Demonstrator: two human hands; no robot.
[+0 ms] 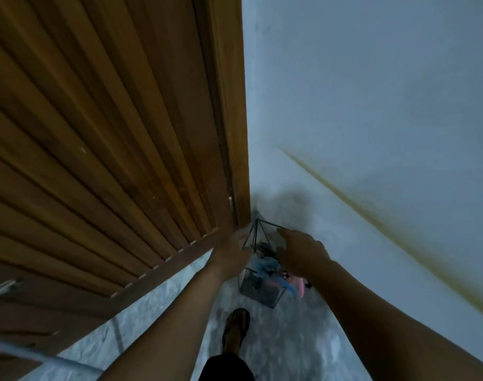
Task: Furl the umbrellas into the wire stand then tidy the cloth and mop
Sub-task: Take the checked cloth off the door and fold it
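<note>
The door [103,138] on the left is warm brown wood, ribbed with darker slat lines. The wall [372,92] on the right is pale blue-grey, crossed by a blurred ochre streak [372,213]. The floor [284,339] is mottled white and grey. The stand [262,281] is thin black wire, holding dark and light-blue fabric, with a blue handle [288,287] and a pink handle [300,290] nearer. The sandal [236,325] is dark brown.
</note>
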